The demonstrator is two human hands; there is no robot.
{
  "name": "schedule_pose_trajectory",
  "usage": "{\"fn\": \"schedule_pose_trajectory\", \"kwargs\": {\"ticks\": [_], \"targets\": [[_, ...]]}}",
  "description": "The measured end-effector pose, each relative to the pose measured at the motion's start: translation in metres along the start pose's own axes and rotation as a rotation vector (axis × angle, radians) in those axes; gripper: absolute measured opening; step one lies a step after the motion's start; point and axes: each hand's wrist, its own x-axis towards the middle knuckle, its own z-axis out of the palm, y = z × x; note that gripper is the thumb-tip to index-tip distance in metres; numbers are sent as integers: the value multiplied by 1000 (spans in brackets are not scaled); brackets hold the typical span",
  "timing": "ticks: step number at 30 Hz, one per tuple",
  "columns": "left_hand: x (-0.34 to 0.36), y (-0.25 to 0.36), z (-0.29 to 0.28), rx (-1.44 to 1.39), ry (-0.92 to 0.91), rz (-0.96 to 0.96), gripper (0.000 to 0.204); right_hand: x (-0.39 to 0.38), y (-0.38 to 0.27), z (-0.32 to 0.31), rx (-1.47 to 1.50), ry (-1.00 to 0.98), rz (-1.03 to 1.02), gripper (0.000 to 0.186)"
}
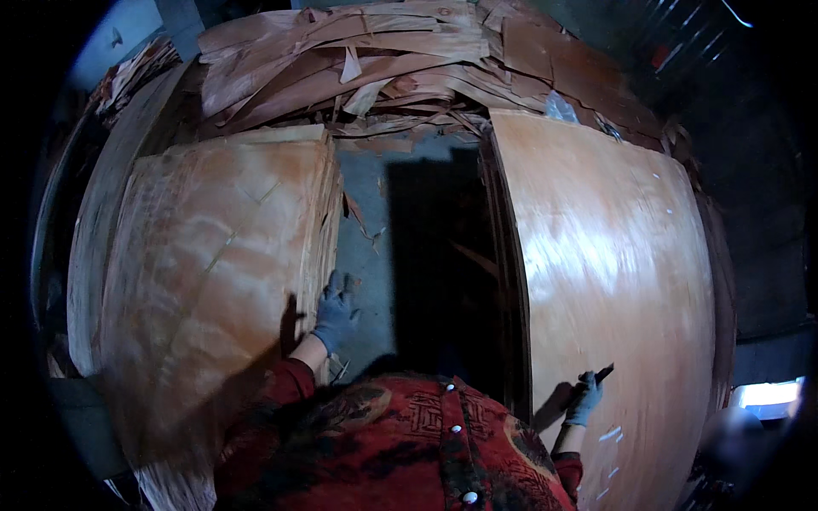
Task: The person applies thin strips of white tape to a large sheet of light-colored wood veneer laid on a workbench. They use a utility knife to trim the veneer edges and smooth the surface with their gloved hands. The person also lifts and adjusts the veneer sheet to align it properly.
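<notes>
Wood stacks beside grey floor

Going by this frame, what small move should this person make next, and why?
Probably bring the left hand across to steady the right-hand wood veneer stack: that hand is open and looks free beside the left-hand wood veneer stack, while the right hand holds a small dark tool over the right-hand one.
</notes>
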Motion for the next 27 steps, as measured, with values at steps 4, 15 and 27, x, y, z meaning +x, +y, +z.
{"fn": "schedule_pose_trajectory", "kwargs": {"ticks": [4,15,27], "targets": [[77,24,-10,-37,-12,107,88,53,-41,109,-279,-49,-112,13],[217,-102,-50,38,-173,-248,70,246,-97,381,-1060,56,-556,32],[501,-229,-49,-123,-130,-170,70,296,-131,507,-1191,287,-384,22]]}}
